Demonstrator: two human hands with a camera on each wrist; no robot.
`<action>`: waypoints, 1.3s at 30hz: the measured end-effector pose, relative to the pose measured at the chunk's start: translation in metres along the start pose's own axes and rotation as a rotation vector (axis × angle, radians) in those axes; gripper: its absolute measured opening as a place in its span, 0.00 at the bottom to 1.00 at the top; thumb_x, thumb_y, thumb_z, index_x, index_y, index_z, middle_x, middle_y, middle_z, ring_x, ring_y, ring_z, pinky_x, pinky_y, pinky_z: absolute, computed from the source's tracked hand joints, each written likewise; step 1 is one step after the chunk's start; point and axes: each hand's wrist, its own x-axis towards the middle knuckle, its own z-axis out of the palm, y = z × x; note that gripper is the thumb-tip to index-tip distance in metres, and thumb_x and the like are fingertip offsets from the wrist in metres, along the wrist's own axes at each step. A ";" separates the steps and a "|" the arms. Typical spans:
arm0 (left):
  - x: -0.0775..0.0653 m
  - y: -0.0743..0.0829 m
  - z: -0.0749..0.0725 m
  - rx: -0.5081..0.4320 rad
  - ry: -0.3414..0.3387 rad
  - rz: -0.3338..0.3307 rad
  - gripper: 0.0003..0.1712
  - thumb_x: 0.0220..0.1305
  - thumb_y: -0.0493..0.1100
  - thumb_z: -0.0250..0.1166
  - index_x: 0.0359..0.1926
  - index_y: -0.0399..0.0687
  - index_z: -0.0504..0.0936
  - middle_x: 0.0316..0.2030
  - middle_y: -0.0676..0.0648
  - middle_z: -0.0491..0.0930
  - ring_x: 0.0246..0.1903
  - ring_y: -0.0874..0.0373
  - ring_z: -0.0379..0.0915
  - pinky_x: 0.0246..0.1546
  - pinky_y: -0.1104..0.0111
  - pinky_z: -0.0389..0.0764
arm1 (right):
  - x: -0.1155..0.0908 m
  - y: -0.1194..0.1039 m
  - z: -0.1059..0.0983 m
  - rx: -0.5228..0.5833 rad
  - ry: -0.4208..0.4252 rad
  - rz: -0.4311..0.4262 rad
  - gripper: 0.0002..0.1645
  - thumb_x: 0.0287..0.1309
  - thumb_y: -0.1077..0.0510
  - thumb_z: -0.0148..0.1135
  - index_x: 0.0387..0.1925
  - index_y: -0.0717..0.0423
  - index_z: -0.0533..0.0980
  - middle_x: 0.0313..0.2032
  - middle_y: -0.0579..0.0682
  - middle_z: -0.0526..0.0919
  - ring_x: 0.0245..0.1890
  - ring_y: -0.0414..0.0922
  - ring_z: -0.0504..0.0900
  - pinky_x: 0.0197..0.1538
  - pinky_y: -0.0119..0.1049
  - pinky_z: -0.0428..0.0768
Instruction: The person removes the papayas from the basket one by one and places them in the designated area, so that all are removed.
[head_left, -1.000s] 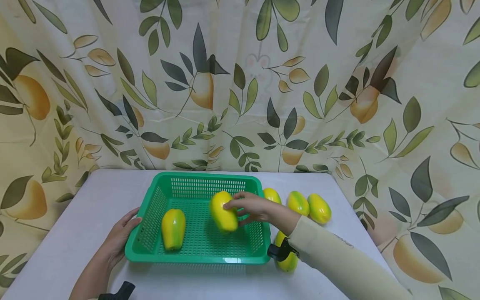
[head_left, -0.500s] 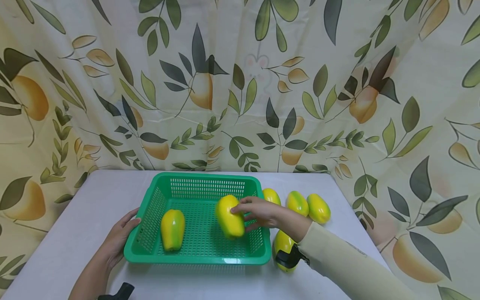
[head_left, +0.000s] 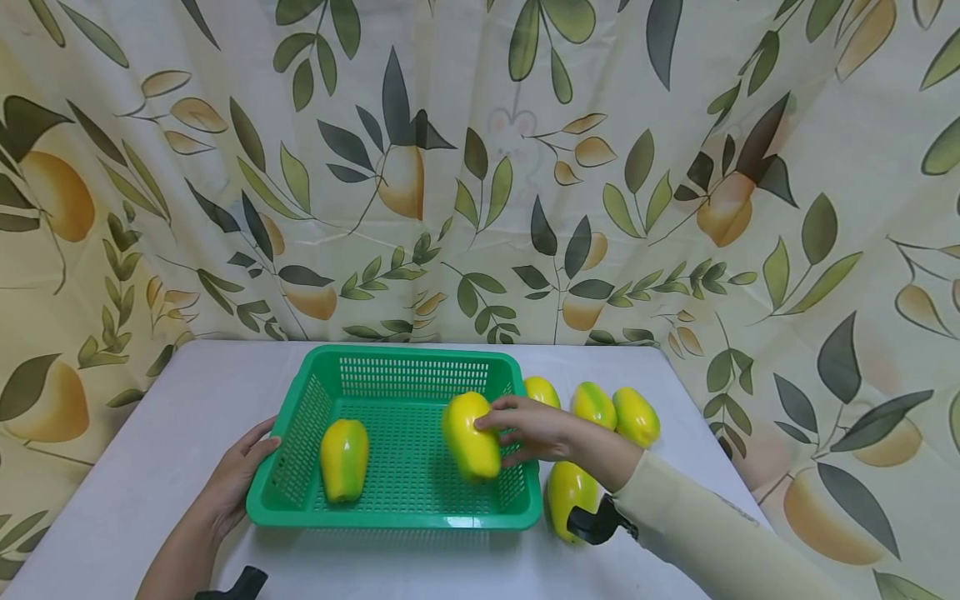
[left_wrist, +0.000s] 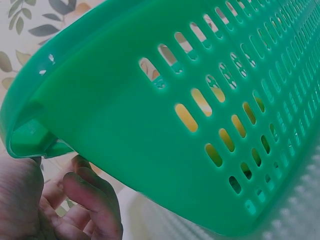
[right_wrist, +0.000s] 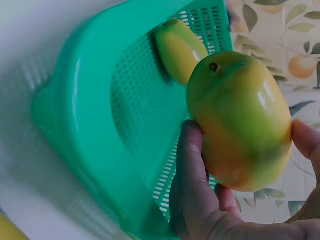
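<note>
Papaya [head_left: 468, 437], one: shifted toward desk's [head_left: 420, 562] right edge; our right hand's [head_left: 534, 429] fingers hold it, unreleased; left hand [head_left: 238, 477] grips green basket [head_left: 393, 520].

White table [head_left: 375, 567] under basket [head_left: 390, 520], yellow-green fruits [head_left: 636, 417].

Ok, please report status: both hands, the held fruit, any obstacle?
Right hand holds yellow-green fruit over green basket. Left hand grips its rim. Another fruit lies inside, apart; nothing visibly in the way.
</note>
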 end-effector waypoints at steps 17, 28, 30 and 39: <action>0.000 -0.001 -0.001 -0.013 -0.013 -0.008 0.40 0.76 0.57 0.47 0.78 0.48 0.44 0.72 0.34 0.54 0.46 0.72 0.74 0.50 0.71 0.80 | -0.020 0.006 -0.015 0.019 0.018 -0.003 0.42 0.60 0.51 0.61 0.69 0.63 0.55 0.58 0.63 0.71 0.57 0.58 0.75 0.54 0.56 0.81; 0.001 -0.002 0.000 -0.011 -0.009 -0.011 0.40 0.76 0.58 0.48 0.78 0.48 0.45 0.72 0.34 0.54 0.47 0.73 0.73 0.50 0.72 0.80 | -0.027 0.006 -0.024 0.031 0.013 0.008 0.46 0.60 0.50 0.60 0.72 0.62 0.50 0.57 0.61 0.72 0.53 0.55 0.77 0.53 0.53 0.82; 0.001 -0.002 0.000 -0.013 -0.008 -0.012 0.40 0.76 0.58 0.48 0.78 0.49 0.45 0.72 0.34 0.54 0.46 0.73 0.73 0.50 0.72 0.80 | -0.030 0.007 -0.026 0.031 0.003 0.006 0.47 0.61 0.50 0.60 0.72 0.62 0.49 0.57 0.61 0.72 0.53 0.55 0.77 0.53 0.53 0.82; 0.000 -0.003 0.000 0.001 -0.005 -0.008 0.40 0.76 0.58 0.47 0.78 0.48 0.45 0.71 0.34 0.55 0.47 0.72 0.73 0.50 0.72 0.80 | -0.038 0.014 -0.037 0.000 0.021 0.014 0.43 0.62 0.50 0.61 0.70 0.61 0.52 0.56 0.60 0.74 0.51 0.53 0.80 0.53 0.51 0.83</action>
